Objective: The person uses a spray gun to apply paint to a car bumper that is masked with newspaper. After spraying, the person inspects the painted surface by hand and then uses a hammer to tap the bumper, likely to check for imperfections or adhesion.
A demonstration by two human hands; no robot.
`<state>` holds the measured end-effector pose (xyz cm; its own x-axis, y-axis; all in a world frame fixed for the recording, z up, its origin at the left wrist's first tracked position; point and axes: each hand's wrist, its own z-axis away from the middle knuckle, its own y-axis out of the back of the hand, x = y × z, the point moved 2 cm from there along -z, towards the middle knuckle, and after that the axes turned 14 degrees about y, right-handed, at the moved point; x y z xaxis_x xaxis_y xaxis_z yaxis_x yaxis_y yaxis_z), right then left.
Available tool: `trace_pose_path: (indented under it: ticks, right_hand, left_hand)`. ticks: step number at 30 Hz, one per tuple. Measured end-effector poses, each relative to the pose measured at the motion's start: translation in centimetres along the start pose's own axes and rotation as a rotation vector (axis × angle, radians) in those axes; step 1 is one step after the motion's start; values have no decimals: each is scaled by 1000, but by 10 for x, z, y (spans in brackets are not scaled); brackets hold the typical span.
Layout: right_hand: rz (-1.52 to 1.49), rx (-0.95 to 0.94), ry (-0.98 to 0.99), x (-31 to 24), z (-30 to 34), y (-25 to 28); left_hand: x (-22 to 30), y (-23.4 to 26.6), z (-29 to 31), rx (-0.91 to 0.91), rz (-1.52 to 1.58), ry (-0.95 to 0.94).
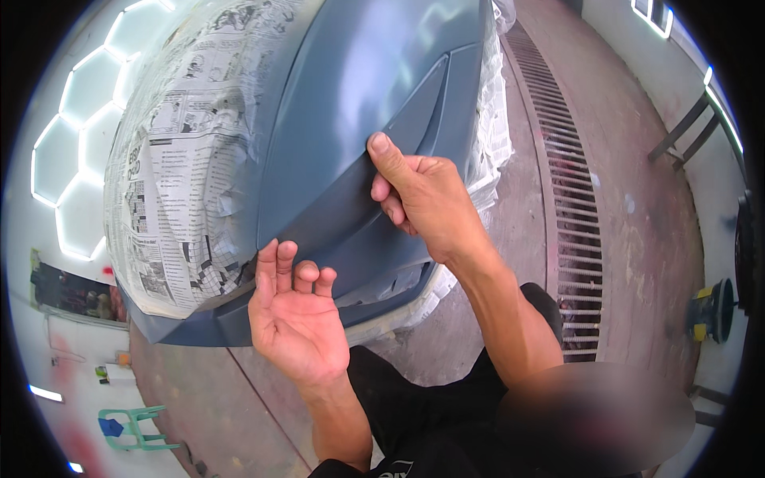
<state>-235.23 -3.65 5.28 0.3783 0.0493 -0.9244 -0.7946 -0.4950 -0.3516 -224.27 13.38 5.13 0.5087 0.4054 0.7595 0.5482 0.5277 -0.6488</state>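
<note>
In front of me is a blue-grey car body (343,103) with a smooth, glossy curved panel and a recessed, shaded fold across its lower part. My left hand (299,319) is held palm up at the panel's lower left corner. Its fingers are apart and loosely bent, the fingertips close to the edge; I cannot tell whether they touch. Higher and to the right, my right hand (426,195) is at the fold with its thumb stretched up against the panel. Its other fingers are curled in, and whatever they may hold is hidden.
Masking newspaper (187,183) covers the car's left part; more masking paper (490,135) lines its right side. A floor grate (570,215) runs along the right. A dark bucket (712,311) stands by the right wall, and a green plastic stool (135,428) is at lower left.
</note>
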Motion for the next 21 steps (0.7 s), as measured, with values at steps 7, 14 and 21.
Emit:
trace_pose_path:
  ticks: [7,14,21]
  right_hand:
    - [-3,395,438,14,7,19]
    - [909,319,947,32,21,-21]
    - [854,254,926,54,31,-47]
  left_hand:
    - [-1,6,3,-16,-27,-8]
    - [2,4,5,-34,-50,13]
    - [0,1,8,-27,-79,32]
